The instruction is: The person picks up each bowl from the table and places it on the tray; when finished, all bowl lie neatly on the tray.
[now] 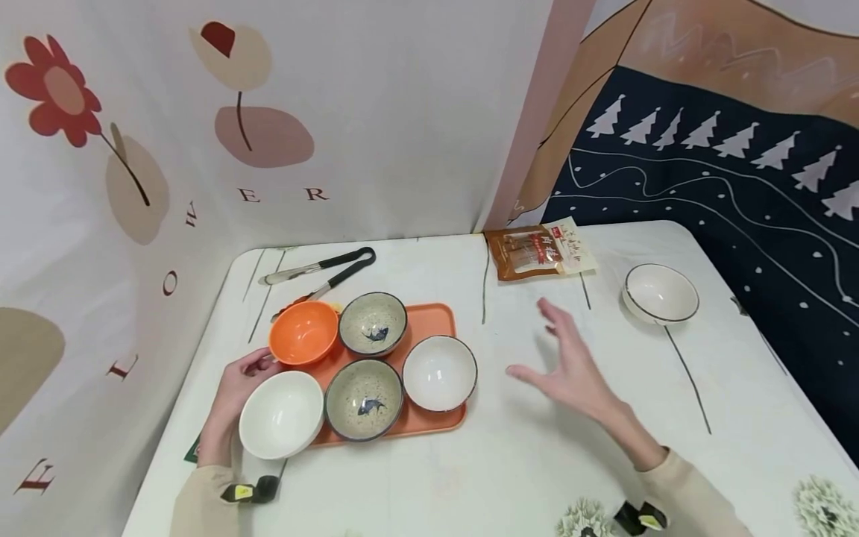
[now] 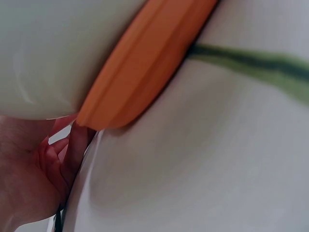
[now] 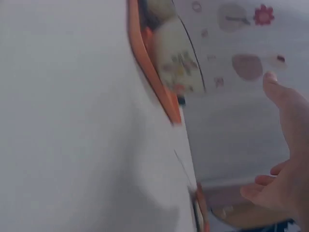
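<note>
My left hand (image 1: 238, 384) is at the left end of the orange tray (image 1: 436, 321), its curled fingers (image 2: 75, 147) gripping the tray's edge. Between that hand and the middle of the tray are a plain white bowl (image 1: 282, 415) and an orange bowl (image 1: 304, 333). Two speckled grey bowls with a blue fish inside, one farther back (image 1: 373, 319) and one nearer (image 1: 365, 395), stand on the tray. A dark-rimmed white bowl (image 1: 439, 373) sits at its right end. My right hand (image 1: 570, 365) hovers over the table right of the tray, fingers and thumb spread, holding nothing.
Behind the orange bowl lie black-handled tongs (image 1: 335, 272). A brown food packet (image 1: 537, 250) rests at the table's back edge. Another dark-rimmed white bowl (image 1: 661, 293) stands alone on the right. Printed cloth (image 1: 376, 112) hangs behind and left of the table (image 1: 443, 485).
</note>
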